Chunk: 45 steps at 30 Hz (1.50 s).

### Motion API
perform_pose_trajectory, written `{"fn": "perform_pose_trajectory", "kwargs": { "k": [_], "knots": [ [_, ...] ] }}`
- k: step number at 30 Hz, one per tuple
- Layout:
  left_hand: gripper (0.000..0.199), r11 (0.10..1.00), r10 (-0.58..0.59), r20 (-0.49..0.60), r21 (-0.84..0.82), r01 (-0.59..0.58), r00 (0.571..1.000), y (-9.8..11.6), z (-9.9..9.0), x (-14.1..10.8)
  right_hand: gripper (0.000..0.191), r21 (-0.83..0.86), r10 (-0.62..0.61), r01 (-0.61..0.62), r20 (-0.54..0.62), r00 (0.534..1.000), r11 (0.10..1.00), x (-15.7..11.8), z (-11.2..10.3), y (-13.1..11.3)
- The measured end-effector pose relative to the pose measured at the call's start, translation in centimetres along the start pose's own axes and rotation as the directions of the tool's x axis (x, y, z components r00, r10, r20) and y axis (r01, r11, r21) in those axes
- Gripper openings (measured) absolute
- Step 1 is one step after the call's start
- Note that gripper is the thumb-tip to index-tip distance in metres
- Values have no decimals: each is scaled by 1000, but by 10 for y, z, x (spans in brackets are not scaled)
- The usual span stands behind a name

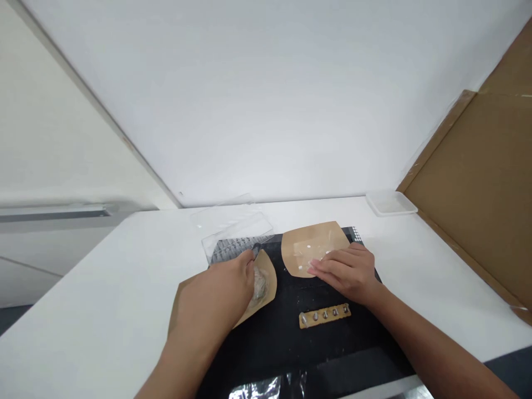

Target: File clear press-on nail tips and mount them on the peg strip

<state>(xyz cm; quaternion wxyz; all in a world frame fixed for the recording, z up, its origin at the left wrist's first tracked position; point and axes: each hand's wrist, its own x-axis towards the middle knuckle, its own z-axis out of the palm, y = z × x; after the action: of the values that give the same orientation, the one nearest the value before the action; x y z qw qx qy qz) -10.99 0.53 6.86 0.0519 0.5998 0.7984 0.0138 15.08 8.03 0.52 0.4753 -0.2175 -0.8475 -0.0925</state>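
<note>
My left hand (230, 288) is closed over the left brown paper tray (269, 271), its fingertips at a small dark object (256, 250) that I cannot make out fully. Clear crumpled material (260, 285) lies in that tray. My right hand (347, 269) rests at the right brown tray (297, 244), fingers pressed together over small clear and white bits (308, 247); whether it pinches one is hidden. Nearer me, a short tan strip (325, 316) carries several shiny metal-like pieces on the black mat (286, 327).
Clear plastic covers (239, 228) lie behind my left hand, over a grey ridged surface (233, 248). A shallow white translucent container (390, 203) sits at the back right. Cardboard (477, 194) stands along the right side, and a white wall (270, 111) rises behind the white table (124, 288).
</note>
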Motion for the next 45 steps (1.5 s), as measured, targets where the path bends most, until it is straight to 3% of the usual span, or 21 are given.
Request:
{"fn": "perform_pose_trajectory", "kwargs": {
  "k": [4,9,13,15,17,20,23,26,32,37,40,45],
  "knots": [
    [42,1000,-21,79,7,21,997,-8,-5,-2,10,10,-15,15,-2,1000,1000,1,-1,-3],
    [34,998,58,89,3,-59,994,-11,-2,-3,12,8,-19,19,6,1000,1000,2,-2,-3],
    [34,995,90,52,27,-91,995,1,-3,-1,14,-8,-32,32,18,999,999,3,-5,-5],
    [36,988,145,-7,-50,-145,989,14,-2,1,15,-16,-34,35,27,999,999,2,-6,-7],
    [36,905,296,-83,-293,-308,951,27,1,2,17,-29,-35,36,28,999,999,1,-7,-9],
    [33,666,454,-125,-610,-429,882,41,12,4,19,-71,-59,61,27,998,996,0,-9,-10],
    [30,524,485,-110,-758,-389,868,45,21,5,17,-122,-95,97,22,995,988,1,-13,-10],
    [29,464,494,-80,-818,-340,866,46,24,6,16,-149,-135,136,22,991,979,2,-18,-10],
    [20,258,492,-208,-893,-370,845,54,33,7,14,-113,-146,151,52,988,982,5,-27,-9],
    [31,106,482,-47,-988,-112,875,65,46,0,16,-66,-156,162,90,984,985,4,-32,-2],
    [35,49,496,3,-998,-25,868,68,52,-2,16,-80,-162,169,81,983,982,3,-33,0],
    [31,42,477,-25,-998,-52,878,66,56,-1,18,-74,-135,139,61,989,987,3,-33,1]
  ]
}}
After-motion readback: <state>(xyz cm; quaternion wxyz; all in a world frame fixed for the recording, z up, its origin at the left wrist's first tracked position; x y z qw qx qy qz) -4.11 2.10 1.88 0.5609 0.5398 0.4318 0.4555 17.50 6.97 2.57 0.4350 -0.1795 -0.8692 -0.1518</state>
